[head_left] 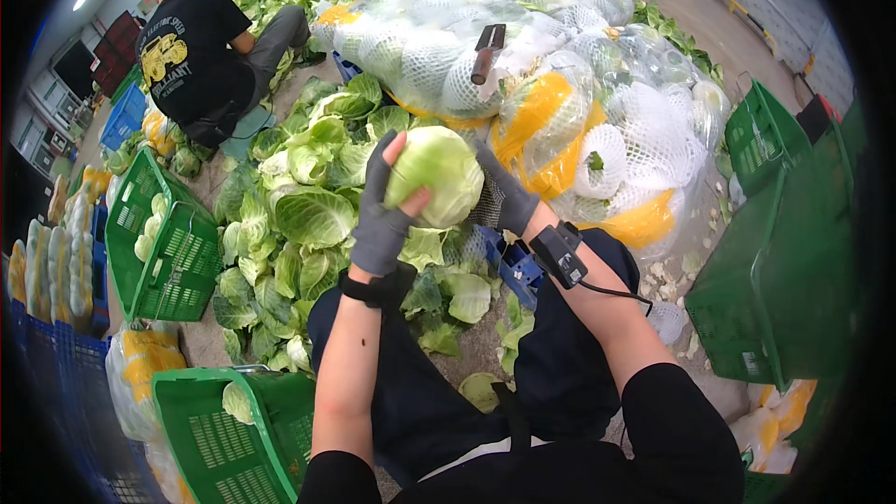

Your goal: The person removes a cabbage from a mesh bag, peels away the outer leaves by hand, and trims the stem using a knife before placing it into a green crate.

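Note:
A trimmed pale-green cabbage (435, 175) is up in front of me, above the loose leaves. My left hand (387, 201), in a grey fingerless glove, is wrapped round its left side, thumb across the front. Against its right side is my right hand (509, 189), gloved the same way; its fingertips are partly hidden behind the cabbage. Just beyond, a knife (486, 53) with a wooden handle and a broad dark blade lies on the bagged cabbages (420, 47), which are wrapped in white foam nets and clear plastic.
Cut cabbage leaves (303, 210) are heaped at the left. Green crates stand at left (168, 243), near left (233, 439) and right (756, 271). A co-worker (201, 47) in black sits at the far left. Something blue and plastic (511, 266) is between my knees.

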The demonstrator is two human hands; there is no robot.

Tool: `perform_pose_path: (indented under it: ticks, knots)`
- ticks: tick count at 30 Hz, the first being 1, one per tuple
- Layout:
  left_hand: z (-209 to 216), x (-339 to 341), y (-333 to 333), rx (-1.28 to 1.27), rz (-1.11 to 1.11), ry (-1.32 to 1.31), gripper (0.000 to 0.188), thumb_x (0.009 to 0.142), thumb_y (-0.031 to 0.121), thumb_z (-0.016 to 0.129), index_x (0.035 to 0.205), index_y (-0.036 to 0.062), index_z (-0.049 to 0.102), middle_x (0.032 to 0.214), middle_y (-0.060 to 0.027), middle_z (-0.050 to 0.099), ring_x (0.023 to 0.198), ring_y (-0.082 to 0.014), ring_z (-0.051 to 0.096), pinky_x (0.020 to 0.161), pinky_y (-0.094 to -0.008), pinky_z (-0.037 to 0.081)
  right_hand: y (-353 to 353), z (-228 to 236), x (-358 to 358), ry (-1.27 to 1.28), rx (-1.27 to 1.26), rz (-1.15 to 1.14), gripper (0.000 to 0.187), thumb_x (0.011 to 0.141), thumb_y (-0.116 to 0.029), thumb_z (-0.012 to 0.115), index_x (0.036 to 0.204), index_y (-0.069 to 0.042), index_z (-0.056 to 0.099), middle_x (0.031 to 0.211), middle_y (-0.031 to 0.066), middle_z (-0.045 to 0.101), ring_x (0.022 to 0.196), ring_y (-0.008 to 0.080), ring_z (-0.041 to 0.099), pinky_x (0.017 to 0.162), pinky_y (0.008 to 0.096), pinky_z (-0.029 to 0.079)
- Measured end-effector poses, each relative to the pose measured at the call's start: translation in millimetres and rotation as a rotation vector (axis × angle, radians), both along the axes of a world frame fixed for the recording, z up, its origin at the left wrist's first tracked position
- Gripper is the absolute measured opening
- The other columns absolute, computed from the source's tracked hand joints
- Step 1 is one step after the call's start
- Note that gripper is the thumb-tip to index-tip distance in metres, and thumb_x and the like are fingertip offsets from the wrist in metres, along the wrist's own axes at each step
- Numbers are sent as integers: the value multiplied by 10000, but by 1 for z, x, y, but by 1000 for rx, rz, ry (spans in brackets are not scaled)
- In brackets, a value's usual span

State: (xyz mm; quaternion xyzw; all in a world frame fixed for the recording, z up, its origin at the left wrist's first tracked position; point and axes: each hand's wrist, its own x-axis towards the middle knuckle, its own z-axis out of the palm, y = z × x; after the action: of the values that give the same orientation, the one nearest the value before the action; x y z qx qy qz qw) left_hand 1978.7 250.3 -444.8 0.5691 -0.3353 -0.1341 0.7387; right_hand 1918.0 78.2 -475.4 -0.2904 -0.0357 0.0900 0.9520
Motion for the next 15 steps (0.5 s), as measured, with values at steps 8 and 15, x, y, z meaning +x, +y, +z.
perform_pose_path:
  ticks: [8, 15]
  knots:
    - [-3, 3, 7, 283, 225, -706, 639, 646, 106, 769, 1241, 103, 535, 1403, -169, 379, 1320, -295, 354, 1057, -379, 327, 15, -6, 4, 65, 239, -31, 651, 861, -544, 535, 1352, -133, 412, 1316, 95, 494, 1173, 250, 511, 990, 425, 429]
    - [-8, 10, -3, 377, 277, -610, 679, 548, 163, 864, 1116, 52, 508, 1088, -110, 537, 1021, -245, 534, 901, -358, 436, 10, -24, 15, -299, -614, -212, 610, 896, -565, 405, 1324, -132, 441, 1285, 84, 523, 1138, 244, 522, 969, 436, 413]
